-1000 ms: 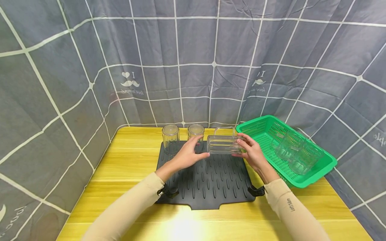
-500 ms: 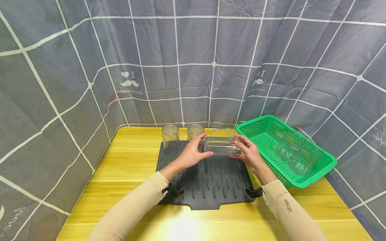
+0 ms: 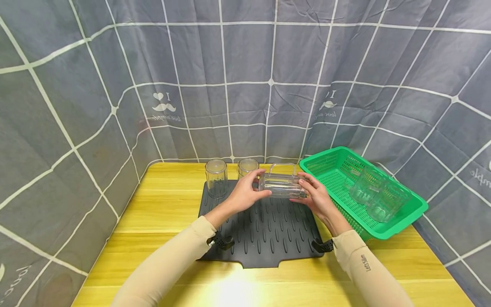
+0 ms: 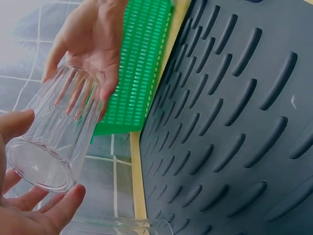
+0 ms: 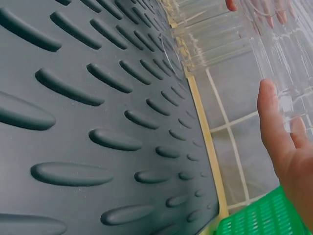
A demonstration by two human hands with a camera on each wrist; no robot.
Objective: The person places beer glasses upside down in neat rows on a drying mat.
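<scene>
A clear glass mug point(image 3: 283, 186) lies on its side in the air above the dark ridged mat point(image 3: 264, 232), its handle pointing away toward the curtain. My left hand point(image 3: 246, 192) grips the mug's base end, thumb on the near side; in the left wrist view the round base point(image 4: 41, 164) sits among the fingers. At the rim end, my right hand point(image 3: 316, 195) holds the mug between thumb and fingers. Two more glasses stand upside down at the mat's back edge: a left one point(image 3: 216, 179) in full sight and another point(image 3: 247, 167) partly hidden behind my left hand.
To the right a green plastic basket point(image 3: 331, 172) stands on the wooden table point(image 3: 172, 187), with clear glass mugs point(image 3: 387, 202) lying in its right part. A grey checked curtain point(image 3: 249, 102) hangs close behind and along both sides.
The mug has shifted slightly left and nearer to me. My left hand, which was beside its base end with fingers spread, has closed around that end. The right hand keeps its hold.
</scene>
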